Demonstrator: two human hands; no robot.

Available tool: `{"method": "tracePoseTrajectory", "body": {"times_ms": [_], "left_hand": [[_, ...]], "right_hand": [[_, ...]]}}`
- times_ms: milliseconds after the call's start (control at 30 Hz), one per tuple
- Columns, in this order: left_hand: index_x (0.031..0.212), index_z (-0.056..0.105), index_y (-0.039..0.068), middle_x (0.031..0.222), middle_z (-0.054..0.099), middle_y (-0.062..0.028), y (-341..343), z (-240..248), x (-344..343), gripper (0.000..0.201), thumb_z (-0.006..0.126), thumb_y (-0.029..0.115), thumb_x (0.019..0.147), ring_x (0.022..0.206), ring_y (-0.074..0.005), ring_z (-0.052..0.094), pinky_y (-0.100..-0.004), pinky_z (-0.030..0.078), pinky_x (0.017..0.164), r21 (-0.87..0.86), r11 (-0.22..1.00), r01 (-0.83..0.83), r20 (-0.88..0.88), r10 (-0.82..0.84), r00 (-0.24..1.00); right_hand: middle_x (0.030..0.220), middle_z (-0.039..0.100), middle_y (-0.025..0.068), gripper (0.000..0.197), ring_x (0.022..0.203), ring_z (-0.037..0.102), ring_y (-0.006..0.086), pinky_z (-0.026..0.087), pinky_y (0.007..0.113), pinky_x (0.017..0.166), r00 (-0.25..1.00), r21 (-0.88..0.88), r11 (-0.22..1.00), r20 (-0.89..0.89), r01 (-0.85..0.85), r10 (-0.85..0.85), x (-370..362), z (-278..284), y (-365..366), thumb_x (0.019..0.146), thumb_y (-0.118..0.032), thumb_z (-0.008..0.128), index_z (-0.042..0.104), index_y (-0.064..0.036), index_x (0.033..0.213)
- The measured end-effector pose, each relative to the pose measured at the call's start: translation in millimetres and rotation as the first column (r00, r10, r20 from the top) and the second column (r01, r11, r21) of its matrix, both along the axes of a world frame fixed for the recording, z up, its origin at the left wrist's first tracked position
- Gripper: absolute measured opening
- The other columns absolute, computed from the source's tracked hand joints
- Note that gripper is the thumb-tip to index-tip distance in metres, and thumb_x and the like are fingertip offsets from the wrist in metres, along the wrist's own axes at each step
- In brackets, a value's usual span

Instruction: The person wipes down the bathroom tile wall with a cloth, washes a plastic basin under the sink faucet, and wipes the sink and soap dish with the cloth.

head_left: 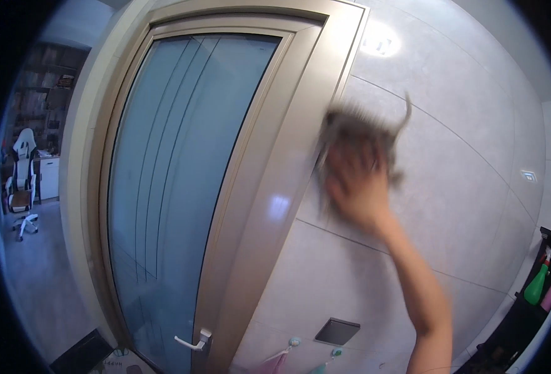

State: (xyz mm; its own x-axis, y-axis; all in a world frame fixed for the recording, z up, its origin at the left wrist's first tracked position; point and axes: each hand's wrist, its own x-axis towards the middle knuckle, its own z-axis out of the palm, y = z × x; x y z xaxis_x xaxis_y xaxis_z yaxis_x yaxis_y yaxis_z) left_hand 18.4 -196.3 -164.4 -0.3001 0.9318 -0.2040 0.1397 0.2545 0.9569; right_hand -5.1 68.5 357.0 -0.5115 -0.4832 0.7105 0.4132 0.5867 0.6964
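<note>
My right hand (357,181) is raised against the tiled wall (456,181), just right of the door frame. Under its palm and fingers is a crumpled grey-brown cloth (350,119), pressed to the tiles. One thin corner of the cloth sticks out to the upper right. Both hand and cloth are blurred by motion, and the hand covers much of the cloth. My left hand is out of view.
A door with a blue glass panel (182,162) and a white handle (194,341) stands left. Low on the wall are a dark square plate (338,331) and small hooks. A black shelf at right holds a green spray bottle (537,282). An office chair (23,168) stands beyond the doorway.
</note>
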Motion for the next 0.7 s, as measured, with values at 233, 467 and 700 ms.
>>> {"method": "tracePoseTrajectory", "body": {"times_ms": [233, 467, 700], "left_hand": [[0.112, 0.064, 0.007, 0.096, 0.068, -0.0154, 6, -3, 2, 0.042, 0.051, 0.043, 0.094, 0.084, -0.0258, 0.064, -0.0364, 0.049, 0.07, -0.019, 0.996, 0.083, -0.059, -0.084, 0.995], [0.106, 0.067, 0.012, 0.086, 0.069, -0.0094, 40, -134, -7, 0.03, 0.046, 0.032, 0.097, 0.07, -0.0251, 0.063, -0.0359, 0.05, 0.065, 0.317, 0.948, 0.031, 0.314, -0.136, 0.94], [0.112, 0.061, 0.011, 0.086, 0.064, -0.0094, 30, -136, -11, 0.029, 0.043, 0.03, 0.099, 0.071, -0.0246, 0.061, -0.0384, 0.049, 0.065, 0.467, 0.787, 0.403, -0.834, 0.24, 0.497]], "right_hand": [[0.123, 0.058, 0.0101, 0.038, 0.124, 0.045, 0.0289, 0.032, 0.046, 0.106, 0.727, -0.223, 0.958, 0.687, 0.182, 0.022, 83, -142, 44, 0.079, -0.043, 0.063, 0.068, -0.0179, 0.107], [0.146, 0.037, 0.0131, 0.056, 0.134, 0.031, 0.0344, 0.016, 0.05, 0.111, 0.752, -0.421, 0.902, -0.563, 0.095, -0.342, 229, 22, 122, 0.096, -0.046, 0.04, 0.034, -0.0194, 0.145], [0.138, 0.042, 0.0116, 0.045, 0.131, 0.023, 0.047, 0.015, 0.066, 0.106, 0.901, -0.434, 0.819, -0.037, 0.376, -0.433, 205, -224, 122, 0.083, -0.046, 0.054, 0.061, -0.0226, 0.121]]}}
